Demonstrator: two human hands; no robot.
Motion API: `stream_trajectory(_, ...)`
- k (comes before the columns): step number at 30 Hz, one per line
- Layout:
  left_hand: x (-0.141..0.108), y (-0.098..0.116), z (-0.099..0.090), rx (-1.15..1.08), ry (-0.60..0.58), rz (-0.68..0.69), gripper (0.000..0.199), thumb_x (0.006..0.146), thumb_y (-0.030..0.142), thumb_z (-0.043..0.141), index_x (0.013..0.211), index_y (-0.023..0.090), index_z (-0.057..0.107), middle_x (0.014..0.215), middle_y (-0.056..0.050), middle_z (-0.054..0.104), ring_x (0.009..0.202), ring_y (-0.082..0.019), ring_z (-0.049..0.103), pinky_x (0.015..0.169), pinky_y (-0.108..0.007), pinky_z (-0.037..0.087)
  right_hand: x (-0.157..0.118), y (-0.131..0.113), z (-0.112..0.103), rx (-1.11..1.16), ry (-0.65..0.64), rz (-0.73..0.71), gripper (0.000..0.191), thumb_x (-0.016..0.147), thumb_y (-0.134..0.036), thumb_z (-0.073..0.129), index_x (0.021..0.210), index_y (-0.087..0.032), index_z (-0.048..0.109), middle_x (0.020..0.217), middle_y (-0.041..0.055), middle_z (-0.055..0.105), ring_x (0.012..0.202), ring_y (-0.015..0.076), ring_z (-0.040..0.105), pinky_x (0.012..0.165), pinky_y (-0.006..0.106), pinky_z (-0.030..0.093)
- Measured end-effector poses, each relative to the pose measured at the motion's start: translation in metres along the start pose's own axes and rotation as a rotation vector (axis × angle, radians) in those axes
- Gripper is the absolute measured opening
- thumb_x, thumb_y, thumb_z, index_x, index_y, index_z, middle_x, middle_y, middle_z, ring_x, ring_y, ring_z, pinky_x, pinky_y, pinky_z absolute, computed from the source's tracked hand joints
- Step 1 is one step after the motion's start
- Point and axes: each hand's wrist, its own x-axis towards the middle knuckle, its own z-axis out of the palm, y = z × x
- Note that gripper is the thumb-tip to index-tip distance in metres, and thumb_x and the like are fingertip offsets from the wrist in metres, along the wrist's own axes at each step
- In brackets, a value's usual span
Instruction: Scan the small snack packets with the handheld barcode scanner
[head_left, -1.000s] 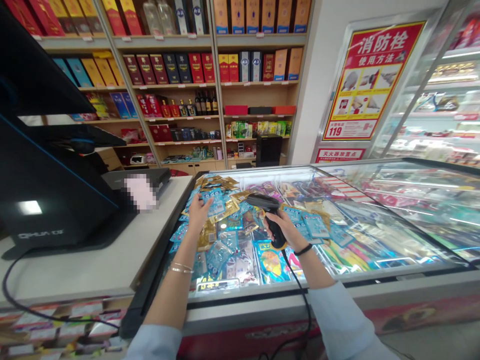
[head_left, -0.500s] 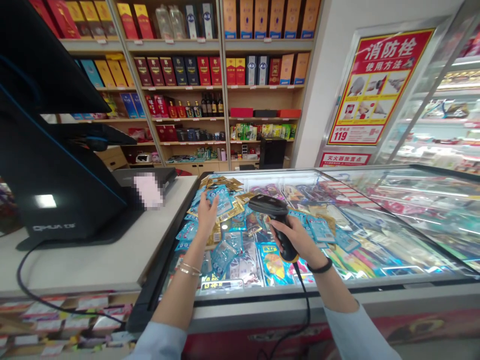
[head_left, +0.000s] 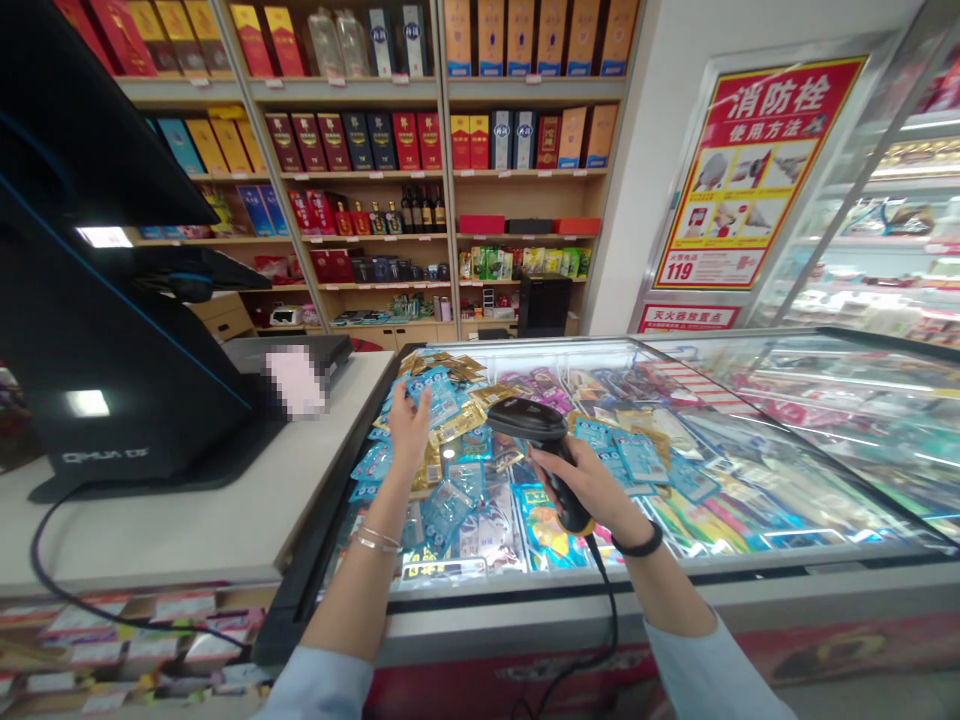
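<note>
stocked wooden shelves [head_left: 577,92], white wall [head_left: 664,110], framed red poster [head_left: 761,165]

Black scanner [head_left: 529,420], light-blue packet [head_left: 441,394]

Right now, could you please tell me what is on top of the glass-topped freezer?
Blue packets and gold packets lie piled on its glass top. The scanner hides what is directly behind it, and overlapping packets cover others.

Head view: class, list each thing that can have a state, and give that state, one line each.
Right hand, closed round the scanner
Scanner, held with its handle down
Cable, hanging from the scanner
Left hand, at a blue packet, grip unclear
Gold packets, heaped beyond the left hand
Freezer glass, partly covered
Monitor, on or off not visible
</note>
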Motion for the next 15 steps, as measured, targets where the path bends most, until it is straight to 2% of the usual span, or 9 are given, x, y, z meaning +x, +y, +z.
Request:
stream_trajectory(5, 0.0005, -0.0004, 0.0024, -0.078, 0.012, 0.008, 0.031, 0.087, 0.046, 0.059, 0.103, 0.019, 0.054, 0.069, 0.004, 0.055, 0.058, -0.013, 0.052, 0.060, -0.025, 0.042, 0.0005, 0.0033, 0.0024, -0.005, -0.007, 0.022, 0.035, 0.083, -0.051, 0.065, 0.072, -0.020, 0.053, 0.047, -0.0053, 0.051, 0.034, 0.0099, 0.045, 0.034, 0.022, 0.039)
stream_trajectory(15, 0.0005, -0.0005, 0.0008, -0.011, 0.014, -0.003, 0.031, 0.087, 0.046, 0.059, 0.102, 0.019, 0.054, 0.057, 0.009, 0.042, 0.049, -0.010, 0.038, 0.051, -0.022, 0.030, 0.0002, -0.0052, 0.0003, -0.010, -0.005, 0.005, 0.037, 0.083, -0.051, 0.064, 0.067, -0.020, 0.052, 0.047, -0.0039, 0.051, 0.036, 0.0100, 0.047, 0.036, 0.022, 0.040)
